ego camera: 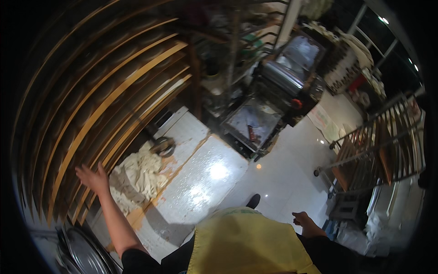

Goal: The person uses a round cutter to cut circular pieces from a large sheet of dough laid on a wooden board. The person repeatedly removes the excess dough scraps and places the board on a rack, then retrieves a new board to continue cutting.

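Observation:
My left hand (93,179) is stretched out with its fingers spread, at the near end of a tall stack of wooden boards (102,99) on spaced levels. It looks close to the board edges; whether it touches them I cannot tell. Nothing is in it. Low at my right side hangs my right hand (301,220), fingers loosely bent and apart, with no object visible in it. Between my arms is the yellow apron (246,239) I wear. Beside my left forearm, crumpled cream cloth (142,174) lies on a stained, pale low surface (202,174).
Ahead stands a dark machine with a metal roller (284,78); a red-handled tool (252,133) lies on its lower plate (253,118). A wheeled metal rack (373,147) holding boards is at right, above clear plastic bags (352,236). Round metal pieces (84,251) lean at lower left.

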The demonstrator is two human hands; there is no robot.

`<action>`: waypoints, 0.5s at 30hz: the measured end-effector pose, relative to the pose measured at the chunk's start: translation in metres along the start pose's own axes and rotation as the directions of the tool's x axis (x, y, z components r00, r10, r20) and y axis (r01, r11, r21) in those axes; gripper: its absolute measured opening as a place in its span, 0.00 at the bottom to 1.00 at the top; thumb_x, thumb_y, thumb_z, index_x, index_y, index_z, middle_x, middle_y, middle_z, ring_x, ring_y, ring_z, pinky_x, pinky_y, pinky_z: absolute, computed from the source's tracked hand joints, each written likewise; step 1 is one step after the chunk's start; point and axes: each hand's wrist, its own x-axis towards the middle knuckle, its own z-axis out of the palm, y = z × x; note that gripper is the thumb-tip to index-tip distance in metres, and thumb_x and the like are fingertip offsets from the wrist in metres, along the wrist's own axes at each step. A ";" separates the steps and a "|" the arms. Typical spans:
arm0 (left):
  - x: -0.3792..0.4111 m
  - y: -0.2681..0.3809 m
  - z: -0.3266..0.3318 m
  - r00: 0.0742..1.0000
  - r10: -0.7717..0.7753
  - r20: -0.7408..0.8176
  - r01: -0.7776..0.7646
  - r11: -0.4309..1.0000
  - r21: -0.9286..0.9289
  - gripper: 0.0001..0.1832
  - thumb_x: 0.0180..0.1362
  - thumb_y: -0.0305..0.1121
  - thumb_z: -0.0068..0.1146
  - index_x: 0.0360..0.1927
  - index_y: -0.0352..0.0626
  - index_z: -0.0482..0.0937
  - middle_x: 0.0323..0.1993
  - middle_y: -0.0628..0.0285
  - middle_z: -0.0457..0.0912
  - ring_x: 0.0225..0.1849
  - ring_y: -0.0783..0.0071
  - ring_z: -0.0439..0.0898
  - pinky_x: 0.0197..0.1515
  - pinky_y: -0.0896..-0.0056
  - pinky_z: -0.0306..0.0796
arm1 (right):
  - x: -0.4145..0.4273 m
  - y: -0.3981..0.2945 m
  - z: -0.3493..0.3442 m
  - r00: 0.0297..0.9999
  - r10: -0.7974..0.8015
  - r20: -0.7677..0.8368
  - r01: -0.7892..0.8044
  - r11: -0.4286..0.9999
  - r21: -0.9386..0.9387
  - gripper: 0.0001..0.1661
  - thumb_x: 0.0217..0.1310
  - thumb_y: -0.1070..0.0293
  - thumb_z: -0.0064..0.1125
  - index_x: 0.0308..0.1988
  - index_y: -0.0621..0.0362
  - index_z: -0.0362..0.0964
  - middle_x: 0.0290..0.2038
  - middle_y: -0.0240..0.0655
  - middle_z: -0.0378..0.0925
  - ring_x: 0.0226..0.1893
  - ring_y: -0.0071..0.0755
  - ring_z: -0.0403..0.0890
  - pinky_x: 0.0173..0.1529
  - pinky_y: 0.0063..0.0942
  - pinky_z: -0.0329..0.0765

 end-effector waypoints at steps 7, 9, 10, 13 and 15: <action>-0.241 0.273 -0.052 0.744 0.641 0.188 -0.161 0.445 -0.881 0.18 0.61 0.37 0.62 0.50 0.37 0.81 0.44 0.47 0.84 0.48 0.47 0.81 0.51 0.53 0.75 | 0.082 0.142 -0.040 0.994 0.069 0.089 -0.096 0.934 0.343 0.21 0.65 0.56 0.68 0.32 0.65 0.76 0.25 0.39 0.78 0.19 0.35 0.78 0.24 0.35 0.81; -0.318 0.367 -0.114 0.499 0.854 0.148 -0.155 0.256 -0.954 0.14 0.56 0.37 0.66 0.42 0.38 0.85 0.37 0.50 0.86 0.39 0.49 0.85 0.45 0.55 0.79 | 0.112 0.132 -0.052 0.985 0.025 0.171 -0.063 0.973 0.222 0.23 0.64 0.53 0.69 0.34 0.67 0.78 0.29 0.42 0.81 0.23 0.35 0.81 0.27 0.33 0.82; -0.345 0.403 -0.141 0.368 0.914 0.168 -0.154 0.238 -0.959 0.14 0.57 0.39 0.65 0.41 0.40 0.86 0.38 0.50 0.87 0.40 0.49 0.85 0.45 0.55 0.79 | 0.120 0.121 -0.060 0.965 -0.111 0.237 0.074 0.984 0.161 0.24 0.64 0.52 0.69 0.35 0.67 0.79 0.30 0.43 0.82 0.25 0.35 0.83 0.29 0.32 0.82; -0.399 0.494 -0.197 0.069 0.985 0.157 -0.079 0.163 -0.984 0.16 0.58 0.39 0.67 0.45 0.39 0.86 0.41 0.50 0.88 0.42 0.55 0.88 0.46 0.61 0.80 | 0.156 0.056 -0.103 0.936 -0.119 0.332 0.193 0.961 -0.198 0.27 0.63 0.49 0.69 0.43 0.67 0.81 0.33 0.43 0.84 0.31 0.34 0.85 0.34 0.31 0.82; -0.423 0.541 -0.206 0.036 0.996 0.076 -0.125 0.080 -0.989 0.18 0.58 0.40 0.66 0.46 0.39 0.85 0.42 0.51 0.88 0.43 0.54 0.87 0.47 0.59 0.80 | 0.184 0.050 -0.141 0.897 -0.401 0.187 0.410 0.912 -0.014 0.28 0.63 0.49 0.68 0.48 0.64 0.81 0.34 0.42 0.85 0.31 0.33 0.84 0.34 0.31 0.81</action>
